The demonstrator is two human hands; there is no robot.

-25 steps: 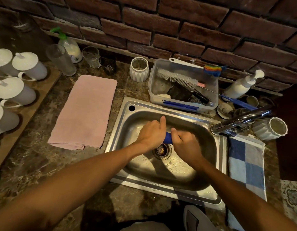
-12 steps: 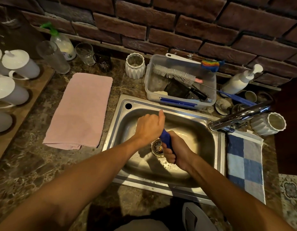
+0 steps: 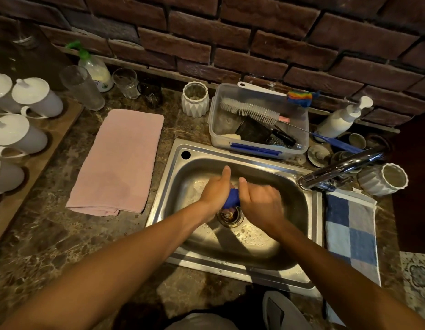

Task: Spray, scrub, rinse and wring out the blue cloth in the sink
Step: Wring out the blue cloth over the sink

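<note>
The blue cloth (image 3: 232,198) is twisted into a tight roll, and only a short stretch of it shows between my fists. My left hand (image 3: 216,189) grips its left end with the thumb pointing up. My right hand (image 3: 260,201) is closed round the right end. Both hands hover just above the drain (image 3: 230,215) in the steel sink (image 3: 259,272), whose bottom is wet with droplets. The spray bottle (image 3: 94,67) with a green trigger stands at the back left by the brick wall. The tap (image 3: 337,170) reaches in from the right, with no water visible from it.
A pink towel (image 3: 118,163) lies on the counter left of the sink. A clear tub of brushes (image 3: 259,120) sits behind it. A blue checked towel (image 3: 352,232) hangs on the right. White lidded mugs (image 3: 28,98), glasses, a pump bottle (image 3: 342,117) and ribbed white pots crowd the edges.
My right hand has turned back up level with the left after dipping lower and nearer to me half a second ago. The cloth stays gripped in both fists over the drain.
</note>
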